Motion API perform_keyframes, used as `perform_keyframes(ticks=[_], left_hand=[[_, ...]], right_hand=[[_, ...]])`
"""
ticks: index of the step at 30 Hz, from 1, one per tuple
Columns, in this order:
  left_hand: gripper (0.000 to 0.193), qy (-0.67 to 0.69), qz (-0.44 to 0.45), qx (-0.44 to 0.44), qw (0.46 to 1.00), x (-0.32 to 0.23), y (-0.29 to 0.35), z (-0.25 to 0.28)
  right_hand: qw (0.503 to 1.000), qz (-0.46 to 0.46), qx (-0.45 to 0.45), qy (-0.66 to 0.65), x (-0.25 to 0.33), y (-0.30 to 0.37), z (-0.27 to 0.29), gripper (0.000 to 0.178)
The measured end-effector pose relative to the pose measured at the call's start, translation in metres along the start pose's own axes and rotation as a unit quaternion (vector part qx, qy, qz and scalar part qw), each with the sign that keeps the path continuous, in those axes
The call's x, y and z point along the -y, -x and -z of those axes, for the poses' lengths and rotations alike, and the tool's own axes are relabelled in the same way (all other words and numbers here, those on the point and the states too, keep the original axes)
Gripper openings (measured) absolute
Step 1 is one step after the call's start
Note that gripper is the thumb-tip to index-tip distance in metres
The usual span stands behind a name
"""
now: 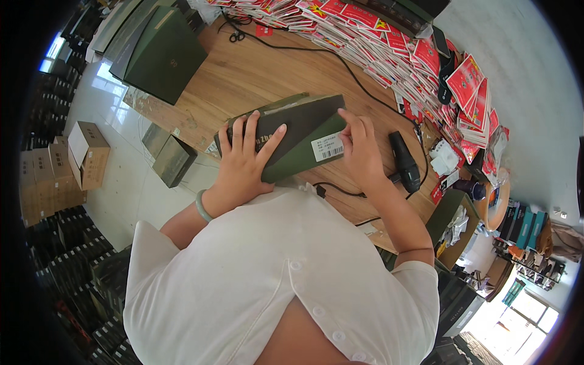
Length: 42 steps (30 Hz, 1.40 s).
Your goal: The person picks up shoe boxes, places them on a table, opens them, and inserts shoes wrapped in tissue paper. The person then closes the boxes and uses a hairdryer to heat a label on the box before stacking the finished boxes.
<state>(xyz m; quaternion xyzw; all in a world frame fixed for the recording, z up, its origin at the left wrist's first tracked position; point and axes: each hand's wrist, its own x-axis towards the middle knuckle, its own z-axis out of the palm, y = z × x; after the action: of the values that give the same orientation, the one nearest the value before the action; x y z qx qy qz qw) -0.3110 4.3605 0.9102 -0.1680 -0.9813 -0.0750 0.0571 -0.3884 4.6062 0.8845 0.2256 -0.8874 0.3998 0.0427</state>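
Observation:
A dark green shoebox (304, 126) lies tilted on the wooden table in front of me. My left hand (246, 155) rests on its near left part with the fingers spread out over the surface. A white barcode label (328, 147) sits at the box's right end. There my right hand (360, 146) has its thumb and forefinger pressed together at the label's edge; whether they pinch the label itself is too small to tell. A black hair dryer (403, 161) lies just right of that hand, its cable running over the table.
Large green boxes (164, 61) stand at the table's far left corner. Piles of red cards (389, 55) line the back edge, beside a black cable (316, 52) and scissors (237, 36). An open box (453, 228) is at the right; cartons (88, 155) stand on the floor.

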Motion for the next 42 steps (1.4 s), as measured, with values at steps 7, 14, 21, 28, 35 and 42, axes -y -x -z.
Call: perform_keyframes(ticks=[7, 14, 21, 28, 35, 42], left_hand=[[0.114, 0.008, -0.002, -0.007, 1.0, 0.003, 0.0, 0.0], [0.114, 0.011, 0.002, -0.004, 1.0, 0.003, 0.0, -0.002], [0.114, 0.011, -0.001, -0.009, 1.0, 0.003, 0.0, -0.003], [0.115, 0.008, -0.001, -0.004, 1.0, 0.003, -0.001, -0.003], [0.115, 0.012, 0.007, -0.012, 1.0, 0.005, -0.001, -0.002], [0.113, 0.012, -0.005, -0.03, 0.999, 0.005, -0.001, -0.002]], right_hand=[[1.0, 0.02, -0.012, -0.001, -0.008, 0.002, -0.004, 0.05], [0.999, 0.013, -0.022, 0.038, -0.004, 0.002, -0.005, 0.051], [0.997, 0.022, 0.02, 0.075, -0.004, -0.001, -0.002, 0.055], [0.998, -0.014, 0.05, 0.024, -0.003, -0.004, 0.001, 0.057], [1.0, 0.004, -0.013, -0.021, 0.001, -0.005, 0.005, 0.054], [0.998, -0.005, -0.069, -0.004, -0.016, -0.005, 0.001, 0.045]])
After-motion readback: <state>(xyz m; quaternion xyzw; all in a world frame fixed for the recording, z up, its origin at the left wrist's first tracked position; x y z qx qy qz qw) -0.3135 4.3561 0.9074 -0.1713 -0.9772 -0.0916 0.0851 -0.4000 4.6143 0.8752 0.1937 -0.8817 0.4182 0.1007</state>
